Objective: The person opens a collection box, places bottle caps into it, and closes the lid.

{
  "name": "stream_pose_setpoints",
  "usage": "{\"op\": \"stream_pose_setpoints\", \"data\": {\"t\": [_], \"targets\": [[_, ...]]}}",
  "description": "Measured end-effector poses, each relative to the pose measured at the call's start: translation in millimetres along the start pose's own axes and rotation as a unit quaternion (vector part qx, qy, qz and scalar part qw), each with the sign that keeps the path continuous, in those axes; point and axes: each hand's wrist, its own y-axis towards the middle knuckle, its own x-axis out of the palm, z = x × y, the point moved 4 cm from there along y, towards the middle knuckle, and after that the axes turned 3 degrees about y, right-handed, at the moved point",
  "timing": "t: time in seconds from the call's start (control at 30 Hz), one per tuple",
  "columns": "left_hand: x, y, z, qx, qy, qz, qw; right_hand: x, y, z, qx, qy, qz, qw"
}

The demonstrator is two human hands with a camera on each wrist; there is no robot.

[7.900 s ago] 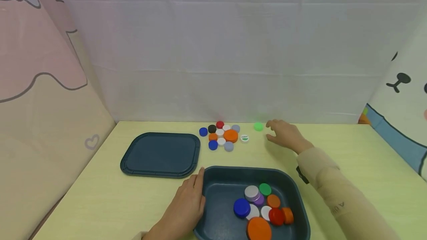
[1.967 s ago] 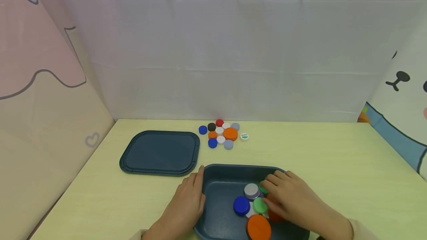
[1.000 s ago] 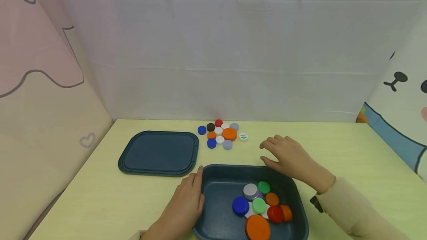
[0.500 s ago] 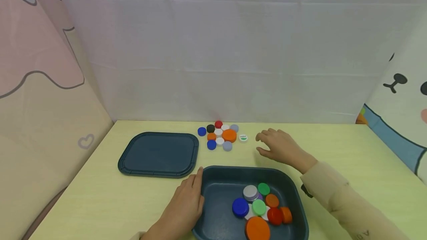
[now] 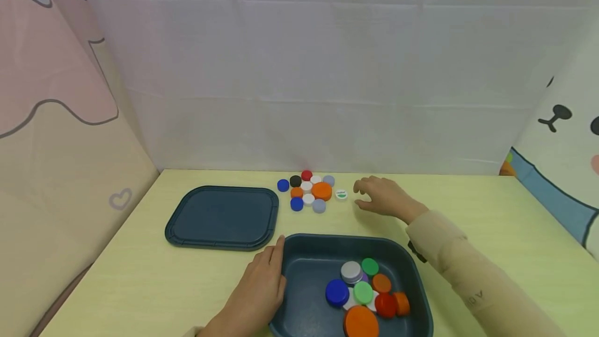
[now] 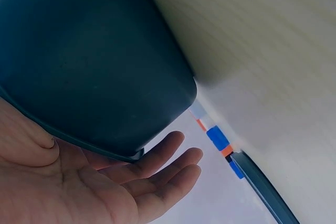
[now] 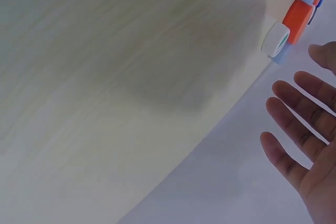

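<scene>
My left hand (image 5: 260, 285) rests against the left rim of a dark blue-green bin (image 5: 337, 238), fingers loosely extended along it, as the left wrist view also shows (image 6: 152, 182). Inside the bin lie several bottle caps, among them a light green cap (image 5: 363, 292), a blue cap (image 5: 337, 293), a red cap (image 5: 386, 305) and a large orange cap (image 5: 361, 321). My right hand (image 5: 385, 196) hovers over the table with fingers spread and nothing between them. Just left of its fingertips sits a white cap with green print (image 5: 341, 195), apart from the hand.
A cluster of caps, including a large orange one (image 5: 322, 190), a black one (image 5: 295, 181) and a red one (image 5: 306, 175), lies at the table's back. A dark lid or tray (image 5: 224, 217) lies flat left of them. A white curtain (image 5: 327, 92) hangs behind.
The light green cap from the table's back was put into the bin. My right hand then left the bin and moved back and left toward the white cap. My left hand stayed put.
</scene>
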Motion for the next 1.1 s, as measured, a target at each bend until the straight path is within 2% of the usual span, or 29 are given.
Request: {"op": "stream_pose_setpoints", "data": {"t": [0.17, 0.6, 1.1], "targets": [[0.2, 1.0, -0.7, -0.005, -0.003, -0.006, 1.0000, 6, 10.3, 4, 0.010, 0.024, -0.022, 0.9994], [-0.8, 1.2, -0.2, -0.004, -0.004, -0.010, 0.9999, 20, 26.9, 13, 0.041, 0.058, -0.041, 0.9967], [-0.2, 1.6, 0.2, -0.005, -0.004, -0.010, 0.9999, 33, 35.3, 16, 0.049, 0.035, -0.051, 0.9969]]}}
